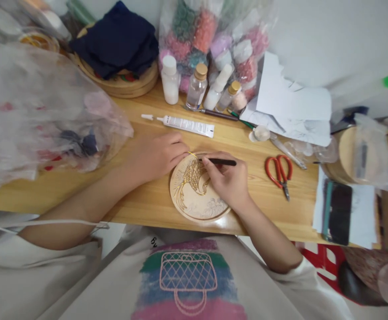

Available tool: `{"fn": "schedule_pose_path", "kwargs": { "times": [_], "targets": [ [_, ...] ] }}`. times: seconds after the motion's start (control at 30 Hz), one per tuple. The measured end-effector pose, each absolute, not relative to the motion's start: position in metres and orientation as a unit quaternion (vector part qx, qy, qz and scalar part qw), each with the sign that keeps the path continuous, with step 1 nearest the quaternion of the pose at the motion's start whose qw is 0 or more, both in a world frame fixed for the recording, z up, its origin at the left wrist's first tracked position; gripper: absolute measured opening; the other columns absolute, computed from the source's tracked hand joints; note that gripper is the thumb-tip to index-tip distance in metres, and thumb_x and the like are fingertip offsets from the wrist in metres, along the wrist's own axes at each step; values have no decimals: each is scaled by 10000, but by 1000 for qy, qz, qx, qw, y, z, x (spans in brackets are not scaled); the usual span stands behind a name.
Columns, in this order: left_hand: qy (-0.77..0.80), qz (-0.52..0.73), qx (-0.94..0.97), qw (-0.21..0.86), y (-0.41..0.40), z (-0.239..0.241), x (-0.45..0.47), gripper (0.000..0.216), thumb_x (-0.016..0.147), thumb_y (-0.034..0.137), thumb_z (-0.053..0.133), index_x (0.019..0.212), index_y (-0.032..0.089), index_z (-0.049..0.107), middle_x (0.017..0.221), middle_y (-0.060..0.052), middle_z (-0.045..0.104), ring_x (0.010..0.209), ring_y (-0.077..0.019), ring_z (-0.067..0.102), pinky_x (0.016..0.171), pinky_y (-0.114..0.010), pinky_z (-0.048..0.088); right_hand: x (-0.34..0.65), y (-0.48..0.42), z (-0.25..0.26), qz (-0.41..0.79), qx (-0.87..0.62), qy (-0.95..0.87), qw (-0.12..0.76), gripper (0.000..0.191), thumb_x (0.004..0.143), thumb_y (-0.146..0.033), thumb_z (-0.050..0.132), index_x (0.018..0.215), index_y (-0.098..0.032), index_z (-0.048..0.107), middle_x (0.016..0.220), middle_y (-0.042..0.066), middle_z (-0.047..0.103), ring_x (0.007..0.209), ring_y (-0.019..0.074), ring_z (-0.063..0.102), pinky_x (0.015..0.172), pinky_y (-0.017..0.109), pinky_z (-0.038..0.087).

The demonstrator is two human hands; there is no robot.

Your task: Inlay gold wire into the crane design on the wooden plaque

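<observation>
A round wooden disc lies on the table in front of me, with a bird figure in raised gold wire and faint drawn waves near its lower edge. My right hand rests over the disc's right side, fingers closed around black tweezers whose tip points left at the upper part of the bird. At the upper left rim, my left hand is closed, its fingertips together. A short loose gold wire runs from those fingertips toward the tweezers' tip.
Red-handled pliers lie to the right, and a phone on paper farther right. A glue tube lies behind the disc, before several small bottles. Plastic bags fill the left; a dark cloth tops a round wooden box.
</observation>
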State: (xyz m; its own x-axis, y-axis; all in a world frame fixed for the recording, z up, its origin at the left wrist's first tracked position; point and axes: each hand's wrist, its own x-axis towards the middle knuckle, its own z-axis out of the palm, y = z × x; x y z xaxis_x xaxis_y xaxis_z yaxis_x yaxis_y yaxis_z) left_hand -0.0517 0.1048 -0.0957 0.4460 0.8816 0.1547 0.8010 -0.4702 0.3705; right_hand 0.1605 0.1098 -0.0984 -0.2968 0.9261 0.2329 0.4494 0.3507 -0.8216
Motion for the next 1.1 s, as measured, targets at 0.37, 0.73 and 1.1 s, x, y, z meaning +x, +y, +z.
{"fn": "schedule_pose_path", "kwargs": {
  "times": [0.37,0.73,1.1],
  "targets": [
    [445,218,840,220,127,-111,-66,260,1015,285,541,978,212,788,874,-41,681,807,-155,630,737,-264,469,160,112,-104,382,-490,-689,374,165,869,-291,656,827,-184,774,838,65,801,706,181,732,648,291,572],
    [447,280,798,291,134,-106,-66,269,973,387,575,931,235,793,846,-33,687,749,-153,621,706,-290,529,211,98,-85,173,-553,-780,238,236,959,-230,531,1055,-182,741,892,112,738,807,251,673,724,377,534],
    [444,263,802,301,139,-98,-42,191,942,302,608,854,227,760,816,-14,725,717,-147,640,680,-273,511,241,98,-105,114,-529,-825,164,344,927,-151,483,1185,-184,709,953,121,646,857,256,609,714,357,504]
  ]
}}
